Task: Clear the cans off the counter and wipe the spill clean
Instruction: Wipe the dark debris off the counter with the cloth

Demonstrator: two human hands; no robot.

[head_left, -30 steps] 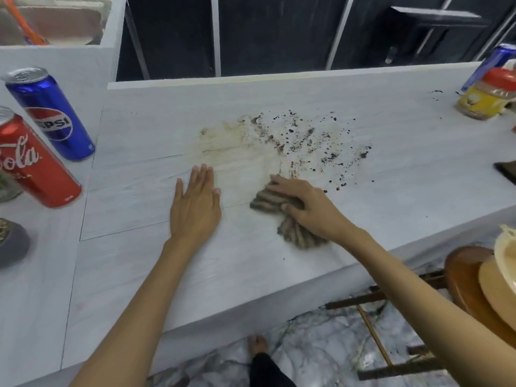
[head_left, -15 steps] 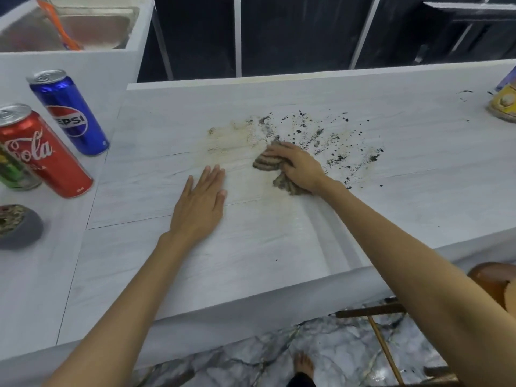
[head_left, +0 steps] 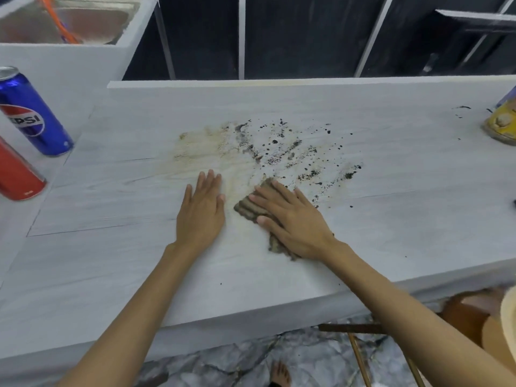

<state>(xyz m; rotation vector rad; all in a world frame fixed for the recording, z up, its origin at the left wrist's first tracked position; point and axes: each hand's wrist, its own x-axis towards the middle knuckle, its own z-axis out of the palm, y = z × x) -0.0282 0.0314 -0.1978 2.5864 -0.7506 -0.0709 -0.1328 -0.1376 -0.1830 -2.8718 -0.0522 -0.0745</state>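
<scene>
On the pale counter (head_left: 391,219), seen from the head camera, a tan smear and a scatter of dark specks made up the spill (head_left: 265,152), spreading from the middle toward 2 o'clock. The right hand (head_left: 290,219) lay flat on a brown ribbed cloth (head_left: 248,209), fingers spread apart and pressing it down rather than gripping it; the cloth sat at the near edge of the spill, its left end and a bit of its near end showing from under the palm. Just beside it, at 9 o'clock from the cloth, the left hand (head_left: 202,210) rested palm-down on bare counter, fingers together and holding nothing, its fingertips touching the tan smear's edge.

Well apart at 9 o'clock, on the adjoining counter section, a blue Pepsi can (head_left: 30,115) stood upright, with a red can (head_left: 16,174) just nearer, partly cut off by the frame. At 3 o'clock a yellow container (head_left: 502,124) sat at the frame's edge, possibly a jar, though too little showed to tell.
</scene>
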